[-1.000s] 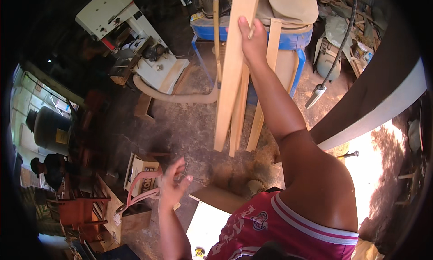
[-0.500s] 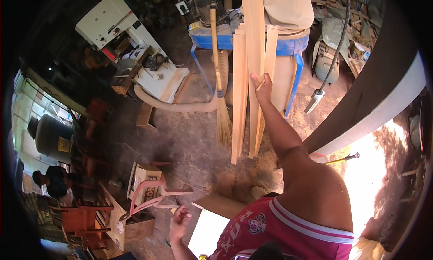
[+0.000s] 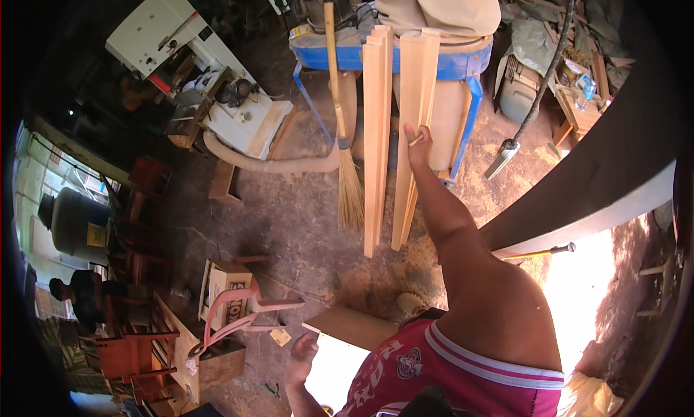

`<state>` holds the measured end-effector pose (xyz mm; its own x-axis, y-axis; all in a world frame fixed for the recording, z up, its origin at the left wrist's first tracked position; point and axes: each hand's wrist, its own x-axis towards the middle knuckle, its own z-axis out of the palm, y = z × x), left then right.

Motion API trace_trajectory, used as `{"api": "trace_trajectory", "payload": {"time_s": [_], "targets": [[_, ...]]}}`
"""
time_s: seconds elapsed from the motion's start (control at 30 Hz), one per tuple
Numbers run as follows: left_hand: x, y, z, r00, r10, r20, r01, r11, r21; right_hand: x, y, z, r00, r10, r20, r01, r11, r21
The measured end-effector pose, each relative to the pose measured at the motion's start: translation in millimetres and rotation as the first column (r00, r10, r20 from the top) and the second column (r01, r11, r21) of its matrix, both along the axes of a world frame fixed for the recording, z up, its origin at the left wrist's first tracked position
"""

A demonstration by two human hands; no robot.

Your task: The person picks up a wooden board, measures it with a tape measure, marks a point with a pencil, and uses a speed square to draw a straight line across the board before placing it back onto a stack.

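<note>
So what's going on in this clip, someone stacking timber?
A person in a woodworking shop has the right hand on a pale wooden board that leans upright against a blue-framed machine, beside another stack of boards and a broom. The left hand hangs low near a pale board, holding nothing that shows. A white machine stands to the left.

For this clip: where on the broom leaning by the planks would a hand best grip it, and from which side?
Probably mid-handle on the broom, above the dark binding, coming from its left. The thin round stick stands nearly upright with bristles on the floor, and the leaning planks crowd its right side, where the right hand is on a plank. The left hand hangs free.
</note>
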<state>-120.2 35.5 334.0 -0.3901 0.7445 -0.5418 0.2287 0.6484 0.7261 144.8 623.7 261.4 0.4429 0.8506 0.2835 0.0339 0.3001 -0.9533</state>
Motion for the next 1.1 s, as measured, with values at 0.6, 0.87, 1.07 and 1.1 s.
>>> {"api": "trace_trajectory", "payload": {"time_s": [0.6,0.87,1.07,1.1], "targets": [[8,-58,-69,0.981,0.184,0.053,-0.171,0.966,-0.194,17,59,-51,0.967,-0.089,-0.239,0.09,0.996,-0.008],[10,-86,-105,0.963,0.265,0.046,-0.233,0.908,-0.348,33,77,-58,0.993,-0.111,-0.031,0.108,0.991,-0.074],[5,-99,-124,0.963,0.27,0.017,-0.248,0.906,-0.343,42,89,-58,0.972,-0.219,0.082,0.228,0.967,-0.112],[5,-101,-124,0.967,0.255,0.007,-0.237,0.906,-0.351,41,87,-53,0.955,-0.255,0.15,0.277,0.949,-0.15]]}}
